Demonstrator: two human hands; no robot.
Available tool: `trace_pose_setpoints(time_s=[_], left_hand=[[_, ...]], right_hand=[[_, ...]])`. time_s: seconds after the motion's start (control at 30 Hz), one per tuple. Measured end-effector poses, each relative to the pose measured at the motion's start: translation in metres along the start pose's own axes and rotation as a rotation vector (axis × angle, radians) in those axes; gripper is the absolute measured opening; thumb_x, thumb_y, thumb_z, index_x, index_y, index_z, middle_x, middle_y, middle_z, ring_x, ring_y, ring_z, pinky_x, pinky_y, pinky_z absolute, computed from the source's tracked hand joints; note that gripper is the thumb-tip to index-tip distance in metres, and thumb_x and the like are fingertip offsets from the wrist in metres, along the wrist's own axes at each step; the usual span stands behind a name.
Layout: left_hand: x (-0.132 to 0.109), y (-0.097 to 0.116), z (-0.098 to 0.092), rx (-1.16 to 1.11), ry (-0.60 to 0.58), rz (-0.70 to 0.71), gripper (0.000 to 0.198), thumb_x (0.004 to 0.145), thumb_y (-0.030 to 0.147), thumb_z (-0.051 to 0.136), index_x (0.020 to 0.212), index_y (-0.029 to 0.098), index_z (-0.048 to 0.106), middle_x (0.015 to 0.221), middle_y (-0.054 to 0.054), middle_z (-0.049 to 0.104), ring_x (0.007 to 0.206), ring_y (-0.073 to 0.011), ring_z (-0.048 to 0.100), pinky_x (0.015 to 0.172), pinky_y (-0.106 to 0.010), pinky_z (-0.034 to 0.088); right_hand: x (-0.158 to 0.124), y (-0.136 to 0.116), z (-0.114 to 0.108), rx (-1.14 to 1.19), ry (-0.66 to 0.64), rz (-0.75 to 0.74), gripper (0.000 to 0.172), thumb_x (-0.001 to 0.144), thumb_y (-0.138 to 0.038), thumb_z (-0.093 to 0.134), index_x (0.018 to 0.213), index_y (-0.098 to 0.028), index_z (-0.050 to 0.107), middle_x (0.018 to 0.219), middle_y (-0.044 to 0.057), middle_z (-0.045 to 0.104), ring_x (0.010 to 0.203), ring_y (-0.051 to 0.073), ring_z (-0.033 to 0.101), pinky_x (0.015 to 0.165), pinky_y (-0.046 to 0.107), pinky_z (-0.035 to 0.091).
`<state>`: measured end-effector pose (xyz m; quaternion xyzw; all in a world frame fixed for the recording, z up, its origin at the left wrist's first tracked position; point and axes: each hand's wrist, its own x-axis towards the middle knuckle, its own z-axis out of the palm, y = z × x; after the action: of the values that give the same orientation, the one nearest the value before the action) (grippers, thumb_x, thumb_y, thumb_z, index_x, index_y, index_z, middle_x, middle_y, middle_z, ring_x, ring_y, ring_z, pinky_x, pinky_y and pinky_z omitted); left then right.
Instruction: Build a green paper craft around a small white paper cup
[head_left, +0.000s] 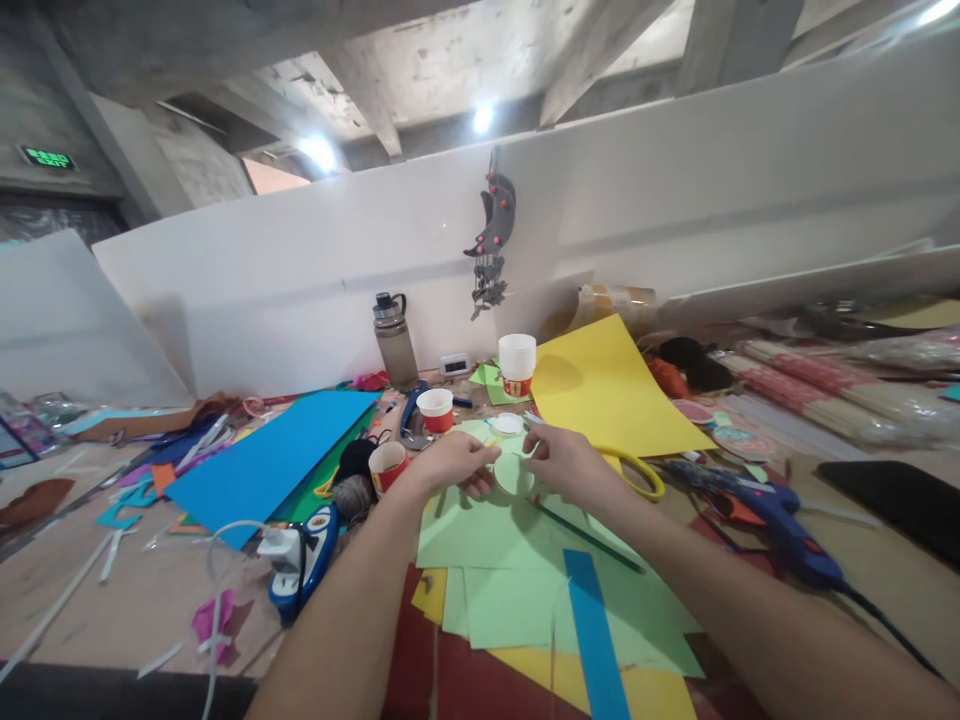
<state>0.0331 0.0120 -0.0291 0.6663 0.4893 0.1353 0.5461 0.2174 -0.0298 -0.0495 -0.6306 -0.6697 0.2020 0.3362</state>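
Note:
A light green paper circle (pixel 514 474) is held between my two hands, above a pile of light green paper sheets (pixel 491 540). My left hand (pixel 463 464) is closed at its left edge, thumb and fingers pinched together. From the other side, my right hand (pixel 561 462) pinches the upper right edge with bent fingers. Just beyond the circle lies a small white disc (pixel 507 425). A thin dark green stick (pixel 592 538) slants below my right hand. Yellow-handled scissors (pixel 641 475) lie beside my right wrist, partly hidden. A blue paper strip (pixel 594 635) rests nearer to me.
A red and white paper cup (pixel 436 410) and a cup stack (pixel 517 362) stand ahead, near a bottle (pixel 395 345). Blue paper (pixel 281 455) and a power strip (pixel 307 565) lie left. Yellow paper (pixel 619 395) and a corded blue glue gun (pixel 787 530) lie right.

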Motion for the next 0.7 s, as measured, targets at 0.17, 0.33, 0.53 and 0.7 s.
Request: trace_pose_setpoints(time_s=[0.17, 0.33, 0.53, 0.7], left_hand=[[-0.003, 0.005, 0.004, -0.206, -0.036, 0.014, 0.038, 0.073, 0.049, 0.066, 0.076, 0.012, 0.059, 0.064, -0.009, 0.067, 0.062, -0.019, 0.068, 0.055, -0.026, 0.054], [-0.005, 0.013, 0.007, -0.384, 0.053, 0.124, 0.033, 0.076, 0.045, 0.067, 0.083, 0.014, 0.058, 0.073, -0.005, 0.065, 0.069, -0.0191, 0.07, 0.061, -0.028, 0.056], [-0.002, 0.016, 0.009, -0.409, 0.18, 0.297, 0.035, 0.073, 0.044, 0.069, 0.08, 0.013, 0.055, 0.067, -0.002, 0.06, 0.066, -0.0157, 0.066, 0.064, -0.031, 0.057], [-0.001, 0.015, 0.009, -0.395, 0.153, 0.373, 0.04, 0.071, 0.049, 0.069, 0.083, 0.013, 0.057, 0.07, -0.002, 0.06, 0.065, -0.0149, 0.064, 0.063, -0.032, 0.057]], right_hand=[[-0.002, -0.006, -0.004, 0.032, 0.032, -0.064, 0.005, 0.075, -0.016, 0.056, 0.074, -0.02, 0.059, 0.064, -0.002, 0.061, 0.057, 0.013, 0.055, 0.054, 0.023, 0.041], [-0.003, -0.006, -0.004, -0.127, 0.302, -0.366, 0.015, 0.083, -0.016, 0.055, 0.084, -0.02, 0.069, 0.094, 0.007, 0.064, 0.089, 0.021, 0.056, 0.078, 0.033, 0.046], [-0.005, -0.006, -0.003, -0.252, 0.362, -0.494, 0.026, 0.088, -0.017, 0.051, 0.105, -0.023, 0.07, 0.104, 0.009, 0.063, 0.094, 0.025, 0.052, 0.079, 0.037, 0.048], [-0.005, -0.009, -0.01, -0.174, 0.421, -0.525, 0.022, 0.086, -0.017, 0.054, 0.101, -0.021, 0.07, 0.098, 0.009, 0.063, 0.092, 0.024, 0.052, 0.08, 0.037, 0.048]])
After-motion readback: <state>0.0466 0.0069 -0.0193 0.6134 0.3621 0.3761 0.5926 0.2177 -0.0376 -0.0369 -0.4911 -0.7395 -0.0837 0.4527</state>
